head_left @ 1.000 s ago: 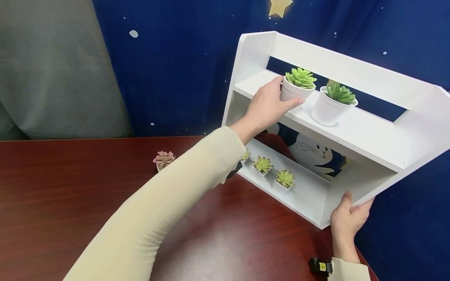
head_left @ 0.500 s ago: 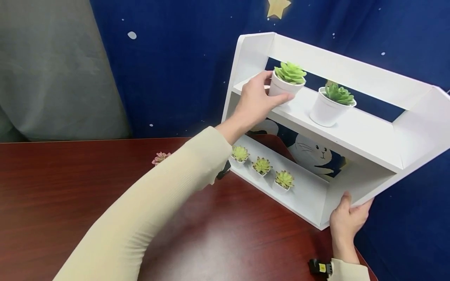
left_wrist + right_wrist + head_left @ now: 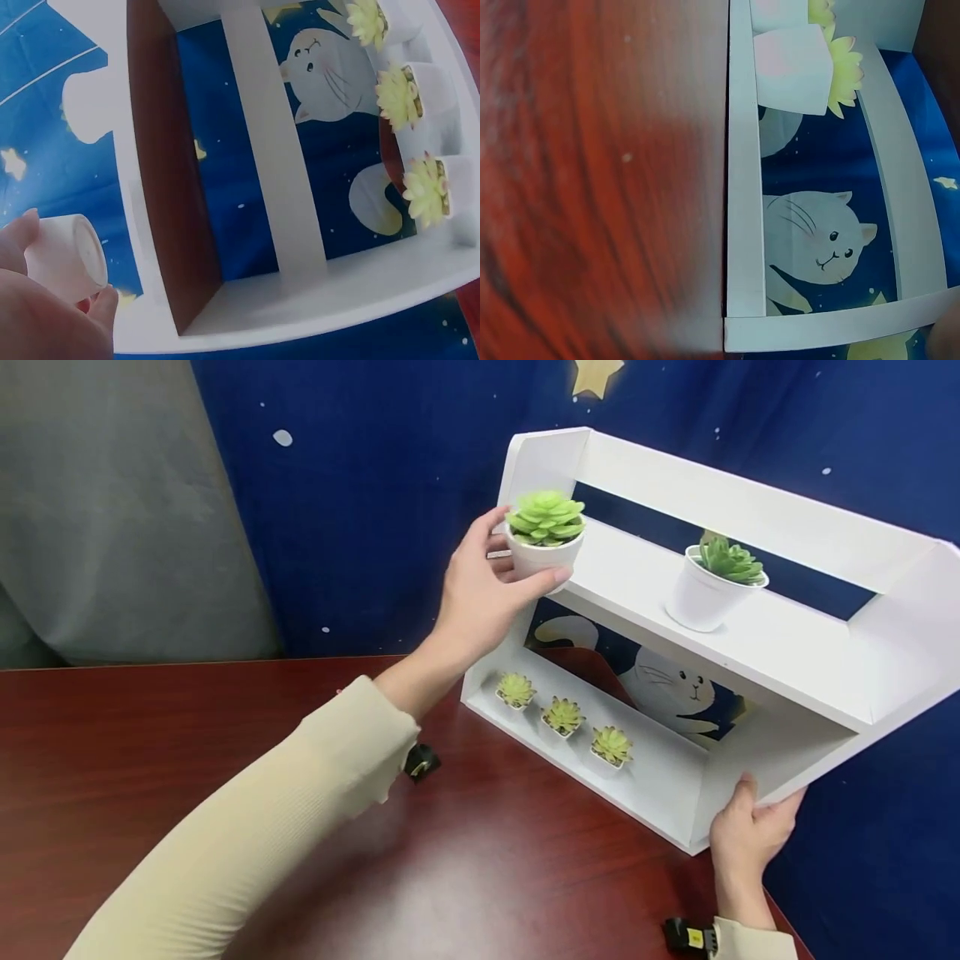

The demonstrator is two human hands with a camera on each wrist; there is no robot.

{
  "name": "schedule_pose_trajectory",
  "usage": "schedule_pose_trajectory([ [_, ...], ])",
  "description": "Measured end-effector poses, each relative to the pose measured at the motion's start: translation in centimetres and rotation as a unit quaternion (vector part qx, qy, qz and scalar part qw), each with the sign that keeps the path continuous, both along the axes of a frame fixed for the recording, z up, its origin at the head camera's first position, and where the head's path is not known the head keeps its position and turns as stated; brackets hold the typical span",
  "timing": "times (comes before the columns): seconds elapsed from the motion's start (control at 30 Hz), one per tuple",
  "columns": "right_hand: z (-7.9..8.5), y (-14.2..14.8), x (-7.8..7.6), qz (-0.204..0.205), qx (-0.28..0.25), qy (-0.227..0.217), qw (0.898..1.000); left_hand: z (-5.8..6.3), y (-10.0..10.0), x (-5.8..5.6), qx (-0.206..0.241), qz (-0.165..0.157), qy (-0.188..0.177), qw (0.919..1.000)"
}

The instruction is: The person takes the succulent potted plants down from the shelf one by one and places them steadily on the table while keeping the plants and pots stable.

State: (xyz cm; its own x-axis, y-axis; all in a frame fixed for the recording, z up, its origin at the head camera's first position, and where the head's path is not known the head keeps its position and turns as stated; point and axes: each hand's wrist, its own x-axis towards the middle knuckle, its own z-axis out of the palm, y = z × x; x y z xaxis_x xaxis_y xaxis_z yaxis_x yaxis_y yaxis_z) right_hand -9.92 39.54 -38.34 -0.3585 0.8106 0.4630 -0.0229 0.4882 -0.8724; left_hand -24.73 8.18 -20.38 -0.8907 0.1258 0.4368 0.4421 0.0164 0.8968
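My left hand point(image 3: 474, 592) holds a potted succulent point(image 3: 546, 531), bright green in a round white pot, at the left end of the white shelf's point(image 3: 637, 589) upper board. Thumb and fingers go round the pot; in the left wrist view the pot's base point(image 3: 90, 251) shows, tipped toward the camera. A darker green potted succulent point(image 3: 708, 589) stands on the upper board to the right. Low on the shelf's right side panel, my right hand point(image 3: 750, 835) grips the edge, thumb on the inner face. Only a blurred bit of that hand point(image 3: 945, 334) shows in the right wrist view.
Three small yellow-green succulents point(image 3: 562, 717) in square white pots line the lower board. The shelf stands angled on a dark red wooden table point(image 3: 517, 877). A blue curtain point(image 3: 390, 510) with stars and a cat print hangs behind it.
My left hand has carried the bright green potted succulent leftward along the upper board, away from the darker one. A pink succulent on the table is now almost wholly hidden by the sleeve.
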Motion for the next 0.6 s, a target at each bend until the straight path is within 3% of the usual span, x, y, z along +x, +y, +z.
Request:
schedule_pose_trajectory([
  [0.27,0.5,0.0,0.2,0.001,0.004,0.009,1.000,-1.0,-3.4,0.9,0.008,-0.009,0.014,0.9998],
  [0.6,0.4,-0.2,0.1,-0.001,0.004,0.009,1.000,-2.4,-7.3,0.6,0.025,0.021,-0.007,0.9995],
])
